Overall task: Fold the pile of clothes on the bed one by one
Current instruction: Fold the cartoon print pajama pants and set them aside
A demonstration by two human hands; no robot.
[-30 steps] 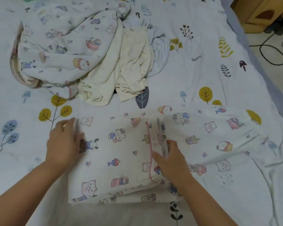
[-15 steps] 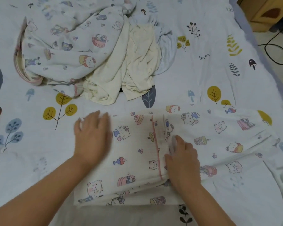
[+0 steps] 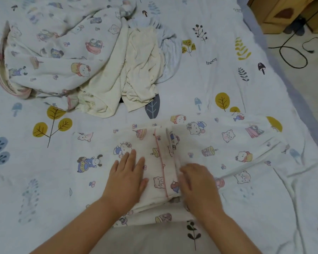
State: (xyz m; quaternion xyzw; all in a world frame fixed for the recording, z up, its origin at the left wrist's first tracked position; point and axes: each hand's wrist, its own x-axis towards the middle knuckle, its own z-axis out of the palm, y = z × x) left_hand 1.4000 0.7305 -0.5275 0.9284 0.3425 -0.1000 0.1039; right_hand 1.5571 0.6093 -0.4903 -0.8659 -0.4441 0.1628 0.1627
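The soft, limp garment (image 3: 200,153) is pressed under both flat, unclenched hands, left (image 3: 127,180) and right (image 3: 198,186); edges are best pinched.

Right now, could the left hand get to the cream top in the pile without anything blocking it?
Probably yes. The left hand lies flat on the cartoon-print garment, holding nothing, and only bare bedsheet lies between it and the cream top.

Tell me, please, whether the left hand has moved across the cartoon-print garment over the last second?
Yes. The left hand has slid rightward over the cartoon-print garment, from its left edge toward the pink-trimmed seam.
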